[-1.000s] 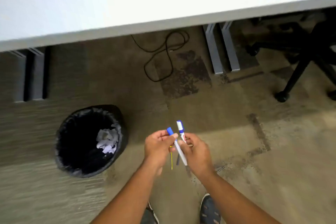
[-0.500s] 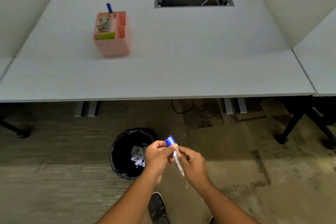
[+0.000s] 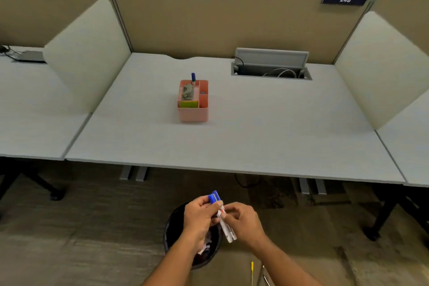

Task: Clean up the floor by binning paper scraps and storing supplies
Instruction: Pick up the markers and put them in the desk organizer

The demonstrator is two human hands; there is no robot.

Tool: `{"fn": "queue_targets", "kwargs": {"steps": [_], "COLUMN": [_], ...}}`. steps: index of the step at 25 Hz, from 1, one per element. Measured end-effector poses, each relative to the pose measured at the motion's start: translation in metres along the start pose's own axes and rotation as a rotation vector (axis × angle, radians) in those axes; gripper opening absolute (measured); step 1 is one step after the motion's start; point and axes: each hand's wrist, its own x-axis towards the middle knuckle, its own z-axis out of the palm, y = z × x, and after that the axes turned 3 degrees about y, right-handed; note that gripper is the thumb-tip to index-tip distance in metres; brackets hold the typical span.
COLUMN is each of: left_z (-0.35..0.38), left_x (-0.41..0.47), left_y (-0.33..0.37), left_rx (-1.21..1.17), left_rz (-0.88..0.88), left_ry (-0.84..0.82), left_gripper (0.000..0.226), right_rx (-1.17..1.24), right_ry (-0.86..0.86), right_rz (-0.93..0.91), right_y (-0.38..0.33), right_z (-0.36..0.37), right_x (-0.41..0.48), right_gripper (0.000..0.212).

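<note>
Two white markers with blue caps [image 3: 222, 217] are held together in front of me, caps pointing up. My left hand [image 3: 199, 218] grips them near the caps and my right hand [image 3: 243, 222] holds their barrels. Below my left hand a black lined bin [image 3: 173, 231] stands on the floor with white paper scraps [image 3: 204, 247] inside, partly hidden by my arm. A pink desk organiser [image 3: 193, 105] stands in the middle of the desk [image 3: 255, 141], holding a blue-capped marker [image 3: 193, 77], a grey item and green notes. A yellow pencil [image 3: 252, 271] and a thin grey stick [image 3: 265, 277] lie on the floor.
White divider panels [image 3: 88, 53] stand at both sides of the desk. An open cable hatch [image 3: 271, 65] is set into the desk's back. Chair legs [image 3: 380, 220] and desk legs [image 3: 133, 173] are under the desk edge. Carpet surrounds the bin.
The view has risen from the floor to the desk and partition. My hands have brought the two markers side by side and now sit over the bin.
</note>
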Motion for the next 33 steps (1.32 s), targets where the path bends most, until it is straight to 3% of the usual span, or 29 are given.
{"fn": "queue_targets", "kwargs": {"steps": [9, 18, 24, 28, 33], "left_z": [-0.013, 0.017, 0.050, 0.060, 0.056], "left_x": [0.051, 0.182, 0.283, 0.341, 0.383], "left_y": [0.123, 0.317, 0.448, 0.487, 0.473], "left_rx": [0.060, 0.238, 0.351, 0.384, 0.421], "left_rz": [0.111, 0.314, 0.437, 0.468, 0.432], "left_ry": [-0.067, 0.120, 0.160, 0.149, 0.157], "left_gripper": [0.013, 0.031, 0.034, 0.026, 0.029], "right_rx": [-0.100, -0.005, -0.002, -0.062, -0.137], "right_ry": [-0.134, -0.123, -0.021, 0.028, -0.026], "right_rz": [-0.092, -0.205, -0.332, -0.356, -0.324], "right_y": [-0.091, -0.205, -0.275, -0.291, -0.274], "right_z": [-0.022, -0.054, -0.078, -0.078, -0.061], "right_x": [0.109, 0.310, 0.458, 0.529, 0.565], "right_gripper": [0.017, 0.010, 0.018, 0.015, 0.018]}}
